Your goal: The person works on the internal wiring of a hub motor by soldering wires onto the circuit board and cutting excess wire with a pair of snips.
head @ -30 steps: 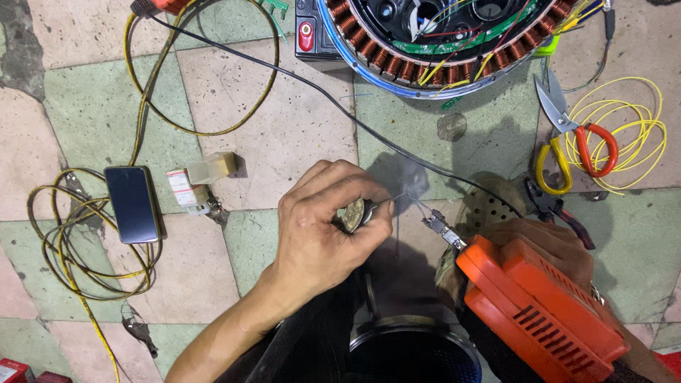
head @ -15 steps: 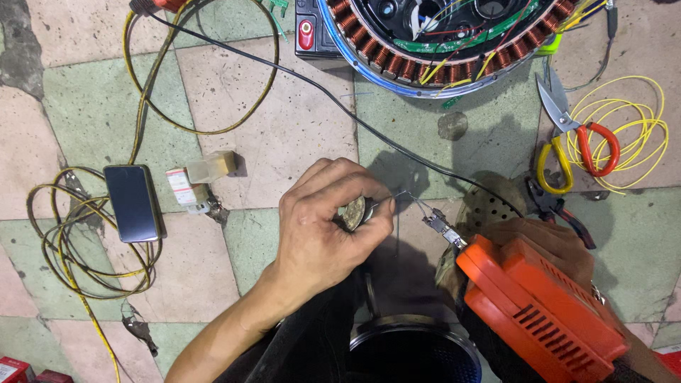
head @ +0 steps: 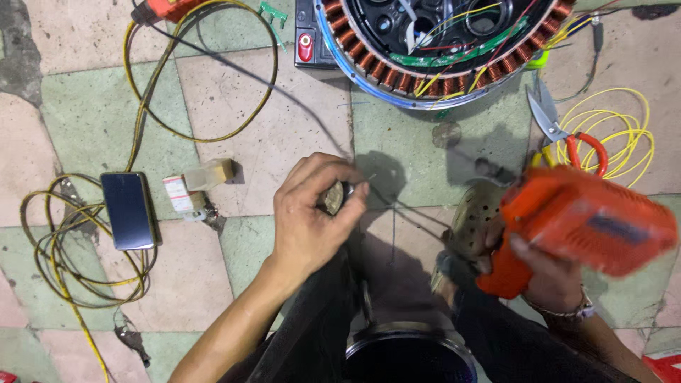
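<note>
My left hand point(head: 312, 213) is closed around a small dull metal part point(head: 333, 198), pinched between thumb and fingers over the tiled floor. A thin wire tip sticks out to the right of that part. My right hand point(head: 546, 273) grips the handle of an orange hot-air tool point(head: 589, 223), blurred by motion, with its perforated metal nozzle guard point(head: 474, 216) facing left. The tool sits well to the right of the left hand, apart from it.
A large motor stator point(head: 433, 42) with copper windings lies at the top. Orange-handled scissors point(head: 567, 135) and coiled yellow wire point(head: 617, 135) are at right. A phone point(head: 128, 210), small boxes point(head: 198, 184) and yellow cable point(head: 64, 262) lie left. A dark round container point(head: 411, 354) sits between my knees.
The orange tool has swung up and to the right, away from the small part, and its thin tip no longer points at my left hand. My left hand stays in place.
</note>
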